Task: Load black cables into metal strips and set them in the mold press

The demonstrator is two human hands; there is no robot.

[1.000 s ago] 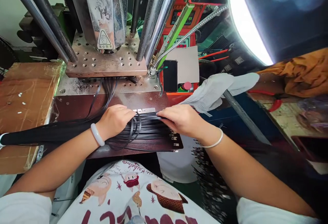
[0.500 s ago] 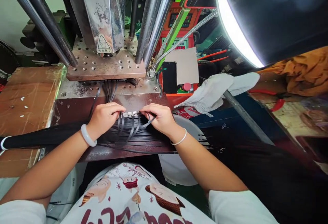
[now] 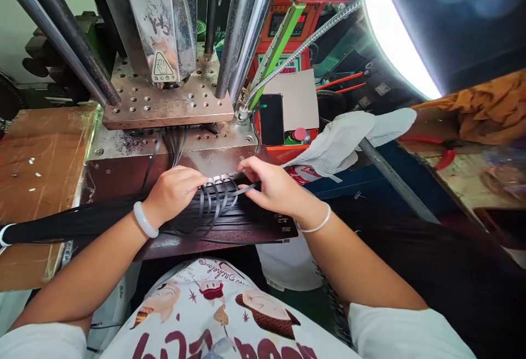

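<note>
Several thin flat black cables (image 3: 217, 208) curve in loops up to a small metal holder (image 3: 224, 177) at the back edge of the dark work plate. My left hand (image 3: 175, 192) is closed in a pinch at the holder's left end; its fingertips hide what they grip. To the right, my right hand (image 3: 273, 183) holds one flat cable (image 3: 249, 188) between thumb and fingers, with the index finger raised near the holder's right end. A bundle of black cables (image 3: 74, 217) lies across the plate beneath the loops.
A press with steel columns (image 3: 236, 35) and a drilled plate (image 3: 168, 109) stands behind my hands. Cardboard (image 3: 45, 172) lies left. A phone (image 3: 272, 119), a red stop button (image 3: 299, 134), white gloves (image 3: 345, 137) and a bright lamp (image 3: 398, 35) are at right.
My right hand has moved right, its index finger lifting apart from the thumb, with a cable in its grasp. My left hand has shifted slightly right and stays pinched by the holder.
</note>
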